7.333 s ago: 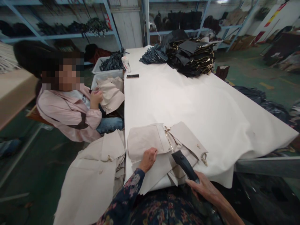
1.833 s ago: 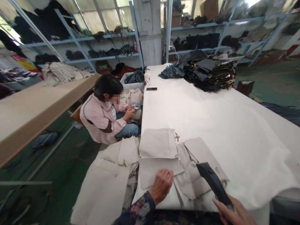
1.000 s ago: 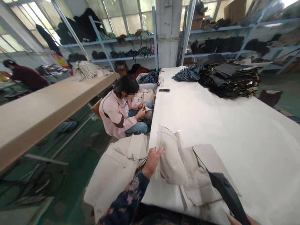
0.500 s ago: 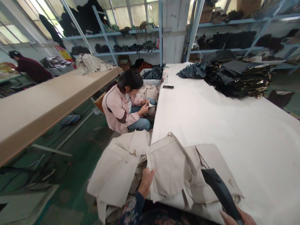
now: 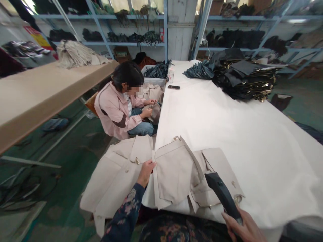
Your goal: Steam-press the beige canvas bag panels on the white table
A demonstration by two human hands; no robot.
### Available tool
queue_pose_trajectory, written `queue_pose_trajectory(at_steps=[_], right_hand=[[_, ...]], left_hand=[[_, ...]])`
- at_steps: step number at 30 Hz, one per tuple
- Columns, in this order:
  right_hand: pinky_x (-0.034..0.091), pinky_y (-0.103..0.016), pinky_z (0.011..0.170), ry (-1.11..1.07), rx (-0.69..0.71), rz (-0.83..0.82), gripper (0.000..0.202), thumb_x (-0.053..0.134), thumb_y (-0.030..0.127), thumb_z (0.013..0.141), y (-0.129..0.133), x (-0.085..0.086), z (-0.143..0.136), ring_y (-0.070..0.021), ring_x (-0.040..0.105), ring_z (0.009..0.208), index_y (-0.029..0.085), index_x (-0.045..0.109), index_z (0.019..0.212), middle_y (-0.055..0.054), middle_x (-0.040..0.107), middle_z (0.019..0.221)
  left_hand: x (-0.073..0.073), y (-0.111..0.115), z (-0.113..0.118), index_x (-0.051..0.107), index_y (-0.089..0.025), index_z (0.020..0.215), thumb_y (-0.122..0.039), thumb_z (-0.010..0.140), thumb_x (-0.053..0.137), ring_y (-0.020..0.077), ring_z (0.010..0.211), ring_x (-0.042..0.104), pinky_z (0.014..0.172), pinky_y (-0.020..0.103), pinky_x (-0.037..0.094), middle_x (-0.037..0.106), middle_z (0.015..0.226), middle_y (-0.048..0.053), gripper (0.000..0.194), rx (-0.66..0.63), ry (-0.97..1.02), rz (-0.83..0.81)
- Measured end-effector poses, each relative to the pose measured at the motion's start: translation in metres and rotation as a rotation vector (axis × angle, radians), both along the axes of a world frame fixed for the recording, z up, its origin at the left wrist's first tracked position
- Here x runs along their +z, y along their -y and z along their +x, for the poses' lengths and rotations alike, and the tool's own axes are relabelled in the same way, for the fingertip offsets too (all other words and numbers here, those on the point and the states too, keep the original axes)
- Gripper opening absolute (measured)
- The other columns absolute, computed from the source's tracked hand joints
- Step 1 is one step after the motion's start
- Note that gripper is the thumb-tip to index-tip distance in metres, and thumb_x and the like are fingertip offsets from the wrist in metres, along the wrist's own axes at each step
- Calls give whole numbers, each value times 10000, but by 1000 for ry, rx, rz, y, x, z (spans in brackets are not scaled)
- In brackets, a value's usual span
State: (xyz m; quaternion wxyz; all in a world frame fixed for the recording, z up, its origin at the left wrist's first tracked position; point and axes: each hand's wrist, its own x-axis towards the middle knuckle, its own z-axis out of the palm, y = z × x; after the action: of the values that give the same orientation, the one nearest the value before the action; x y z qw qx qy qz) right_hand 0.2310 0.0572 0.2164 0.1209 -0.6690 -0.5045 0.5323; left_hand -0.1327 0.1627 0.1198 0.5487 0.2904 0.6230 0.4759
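Note:
My left hand (image 5: 146, 172) pinches the left edge of a beige bag piece (image 5: 174, 171), which lies at the front corner of the white table. A small metal ring shows at this piece's top. My right hand (image 5: 243, 223) is wrapped round the handle of a black curved handheld tool (image 5: 222, 195), whose blunt end points up and left over the fabric. Under and beside that end lies another beige bag piece (image 5: 219, 168) with a metal stud. To the left of my left hand, a heap of beige bag pieces (image 5: 111, 183) with metal fittings rests beside the table.
A co-worker (image 5: 121, 104) in a pink jacket sits at the white table's (image 5: 227, 124) left side, handling a piece. A phone (image 5: 174, 87) and a stack of black bags (image 5: 247, 77) lie farther back. A brown-topped bench (image 5: 63, 87) runs along the left.
My left hand has moved up along the bag piece's left edge. The black tool remains in my right hand, close to the fabric. The camera view has shifted, and the co-worker's hands have moved.

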Motion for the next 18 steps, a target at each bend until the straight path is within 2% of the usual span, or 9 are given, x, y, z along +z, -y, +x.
queue_pose_trajectory(at_steps=[5,8,13,18], right_hand=[[406,-207,389,-65,-55,-45,404,511,580,781,7,3,-3,-110,462,344,214,408,643,56,474,414],[395,-207,388,-76,-59,-68,397,514,575,781,13,1,-5,-109,457,350,208,420,667,58,480,429],[396,-209,414,-81,-61,-62,369,536,553,779,14,-1,-9,-117,479,389,200,456,707,52,504,460],[392,-210,411,-102,-62,-72,375,533,564,779,11,7,-10,-116,459,384,209,450,688,63,472,440]], left_hand=[[0,8,7,671,-115,795,-363,595,647,117,441,494,457,220,389,602,516,-24,319,-14,-117,-14],[3,3,3,648,-123,735,-364,599,603,120,459,481,461,215,363,566,498,-39,281,11,-235,6],[16,-25,-28,632,-139,717,-317,616,558,114,488,425,461,202,283,472,474,-69,218,31,-503,57],[40,-47,-53,631,-152,736,-297,649,515,136,552,480,500,207,325,529,541,-38,205,-21,-698,117]])
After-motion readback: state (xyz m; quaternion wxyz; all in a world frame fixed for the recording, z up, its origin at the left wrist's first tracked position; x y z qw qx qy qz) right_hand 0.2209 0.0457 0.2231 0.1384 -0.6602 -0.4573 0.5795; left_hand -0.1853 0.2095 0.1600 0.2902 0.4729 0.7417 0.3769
